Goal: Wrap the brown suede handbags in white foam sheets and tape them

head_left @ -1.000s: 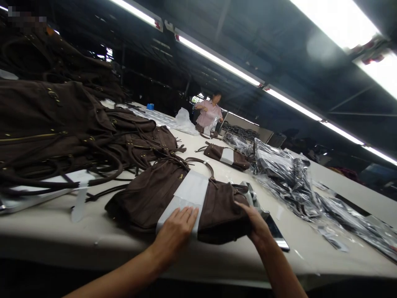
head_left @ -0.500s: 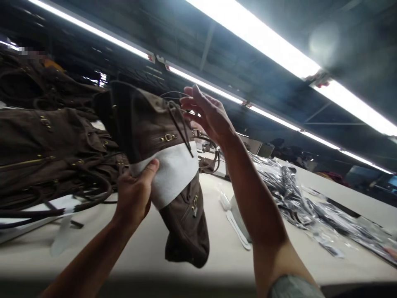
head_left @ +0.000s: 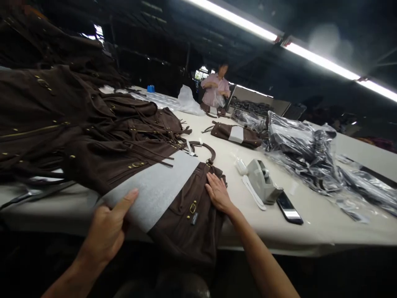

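A dark brown handbag (head_left: 186,207) with brass buckles lies on the front edge of the table, its lower part hanging over. A wide white paper band (head_left: 161,186) wraps around its middle. My left hand (head_left: 108,227) grips the bag's near side at the band, thumb on top and the other fingers hidden underneath. Flat on the bag's right part rests my right hand (head_left: 218,192), fingers stretched out. The bag's handle (head_left: 207,149) curves up beyond the band, and thin cords (head_left: 151,153) lie across it.
More brown bags (head_left: 46,99) pile up at the left. To the right stand a tape dispenser (head_left: 263,182), a phone (head_left: 290,209) and a white strip (head_left: 253,192). Plastic-wrapped bags (head_left: 297,145) lie beyond. Another banded bag (head_left: 235,134) and a co-worker (head_left: 216,89) are farther back.
The bag has come down from being held up in the air onto the table edge. My right hand has dropped from above it to lie on it; my left hand keeps its grip.
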{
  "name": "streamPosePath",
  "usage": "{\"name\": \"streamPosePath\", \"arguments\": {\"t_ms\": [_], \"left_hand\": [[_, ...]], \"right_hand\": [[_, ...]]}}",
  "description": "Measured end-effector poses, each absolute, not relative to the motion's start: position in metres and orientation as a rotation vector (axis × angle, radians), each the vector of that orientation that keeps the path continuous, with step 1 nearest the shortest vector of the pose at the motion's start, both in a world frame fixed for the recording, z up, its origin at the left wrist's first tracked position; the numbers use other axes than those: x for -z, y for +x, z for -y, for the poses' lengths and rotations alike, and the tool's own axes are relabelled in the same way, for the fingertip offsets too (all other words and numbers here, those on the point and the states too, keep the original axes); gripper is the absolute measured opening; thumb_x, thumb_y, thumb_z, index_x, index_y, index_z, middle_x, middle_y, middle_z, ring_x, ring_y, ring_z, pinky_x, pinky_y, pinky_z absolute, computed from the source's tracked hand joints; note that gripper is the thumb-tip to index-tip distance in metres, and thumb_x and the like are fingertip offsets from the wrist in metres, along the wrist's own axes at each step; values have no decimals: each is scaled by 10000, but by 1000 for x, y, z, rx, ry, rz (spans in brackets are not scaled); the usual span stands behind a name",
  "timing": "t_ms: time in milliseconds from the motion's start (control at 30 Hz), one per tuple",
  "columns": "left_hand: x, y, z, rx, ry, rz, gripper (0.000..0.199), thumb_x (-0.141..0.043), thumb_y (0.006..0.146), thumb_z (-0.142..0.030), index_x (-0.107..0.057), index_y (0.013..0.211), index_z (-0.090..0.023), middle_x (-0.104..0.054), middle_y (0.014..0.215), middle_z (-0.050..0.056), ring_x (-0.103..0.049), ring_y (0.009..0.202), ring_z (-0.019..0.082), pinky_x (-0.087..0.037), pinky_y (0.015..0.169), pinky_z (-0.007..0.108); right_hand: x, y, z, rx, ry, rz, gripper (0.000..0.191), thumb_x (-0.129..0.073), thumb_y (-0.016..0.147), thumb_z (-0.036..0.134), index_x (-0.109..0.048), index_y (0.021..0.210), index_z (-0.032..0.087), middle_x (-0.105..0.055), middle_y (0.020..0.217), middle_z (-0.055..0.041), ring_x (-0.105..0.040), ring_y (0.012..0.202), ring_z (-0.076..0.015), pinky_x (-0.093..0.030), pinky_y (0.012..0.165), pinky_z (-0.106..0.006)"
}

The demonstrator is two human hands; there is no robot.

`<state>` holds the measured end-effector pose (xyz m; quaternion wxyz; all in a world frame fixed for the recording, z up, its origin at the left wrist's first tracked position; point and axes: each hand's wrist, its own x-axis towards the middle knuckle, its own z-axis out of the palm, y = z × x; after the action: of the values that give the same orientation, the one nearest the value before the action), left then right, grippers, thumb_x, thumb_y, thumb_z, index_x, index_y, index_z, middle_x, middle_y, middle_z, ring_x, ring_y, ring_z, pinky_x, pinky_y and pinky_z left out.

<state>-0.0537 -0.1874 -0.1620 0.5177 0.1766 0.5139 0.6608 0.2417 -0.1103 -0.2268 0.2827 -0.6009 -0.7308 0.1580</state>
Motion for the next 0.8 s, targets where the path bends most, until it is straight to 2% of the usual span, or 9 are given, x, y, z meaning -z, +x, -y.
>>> {"name": "streamPosePath", "arguments": {"t_ms": [67,133,233,333,433,500,600,700,800], "left_hand": [[158,-53,187,-1563,391,-1254,288,-702,764,-110,-712,1047,-160,-734,1030,29,-692,912,152,-602,749,180],[156,-53,188,-1524,346,-1278,319,-686,777,-110,-704,1085,-192,-725,1077,13,-687,938,152,-605,760,188],[157,-51,191,-1478,318,-1302,314,-682,795,-129,-703,1093,-222,-713,1120,5,-683,973,154,-605,735,171],[160,-43,195,-1489,333,-1286,335,-662,811,-103,-693,1117,-235,-703,1157,-9,-668,1028,139,-600,766,160],[163,-26,199,-1509,284,-1237,312,-664,812,-87,-701,1093,-216,-703,1161,3,-656,1070,140,-591,866,200],[166,-11,204,-1499,232,-1181,293,-668,816,-89,-702,1084,-203,-706,1154,21,-659,1071,149,-577,933,244],[178,11,216,-1388,173,-1061,300,-667,844,-145,-681,1137,-205,-707,1155,38,-667,1070,168,-556,996,306],[201,29,229,-1193,152,-901,325,-673,862,-263,-663,1181,-200,-700,1174,61,-651,1119,199,-528,1043,345],[225,39,240,-1069,125,-759,390,-681,856,-337,-644,1216,-192,-693,1193,83,-623,1177,219,-495,1083,359]], "right_hand": [[237,246,117,-395,-1582,1868,465,-441,952,336,-526,1385,189,-412,1527,-87,-314,1445,-228,-163,1217,-466],[236,254,127,-336,-1589,1651,461,-448,932,358,-560,1329,152,-485,1457,-129,-441,1350,-223,-339,1136,-398],[226,267,150,-264,-1783,1331,374,-471,912,435,-672,1037,145,-685,1061,-125,-638,959,-218,-497,847,-316],[216,271,172,-420,-2002,1388,478,-469,908,583,-634,695,188,-643,672,-48,-598,660,-186,-428,636,-275],[211,274,175,-506,-2095,1463,447,-599,829,601,-629,650,192,-633,648,-32,-569,647,-172,-346,588,-256],[209,279,167,-575,-2113,1397,332,-685,776,482,-627,645,183,-623,641,-15,-552,640,-157,-324,581,-245],[203,295,150,-630,-2113,1299,259,-668,750,318,-551,567,178,-543,547,16,-511,593,-141,-313,565,-241],[187,314,137,-582,-2096,1203,234,-633,733,248,-487,557,200,-489,507,28,-504,578,-153,-349,566,-253],[167,327,132,-669,-2044,1145,199,-602,748,273,-511,581,212,-534,516,-8,-568,591,-192,-446,579,-292]]}}
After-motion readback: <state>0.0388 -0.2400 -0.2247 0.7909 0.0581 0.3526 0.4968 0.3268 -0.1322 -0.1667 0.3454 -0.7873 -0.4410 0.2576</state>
